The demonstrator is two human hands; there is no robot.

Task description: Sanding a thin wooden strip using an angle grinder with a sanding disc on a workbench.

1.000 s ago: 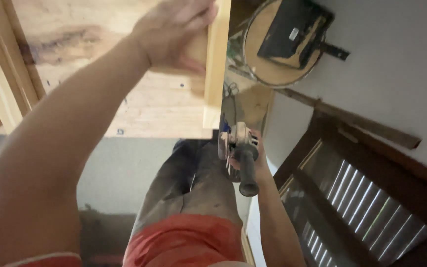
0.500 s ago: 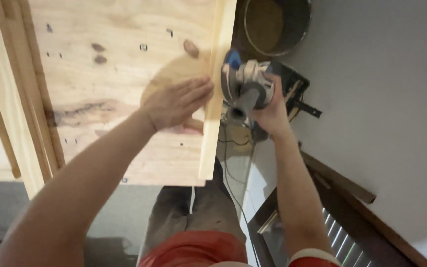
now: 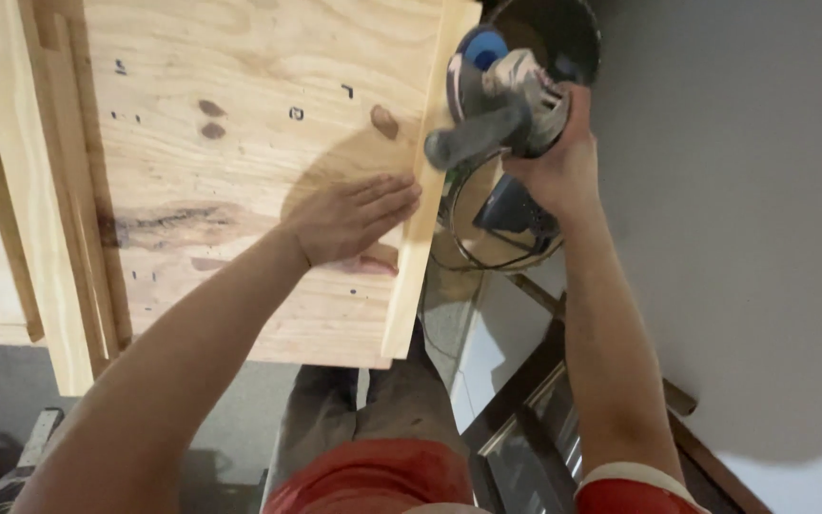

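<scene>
Plywood panel [image 3: 240,143] lay flat across the upper left part of the view, with a pale wooden strip [image 3: 425,190] standing along its right edge. The left hand [image 3: 349,221] rested palm down on the panel near that right edge, its grip wide with the fingers spread flat and the fingertips touching the strip. The right hand [image 3: 554,157] was just beside the right edge of the panel, its grip closed around the body of an angle grinder [image 3: 501,95]. The grey side handle [image 3: 468,143] of the grinder pointed toward the strip, and its disc end was near the upper part of the edge. A dark round bucket [image 3: 549,33] stood behind the grinder on the floor.
</scene>
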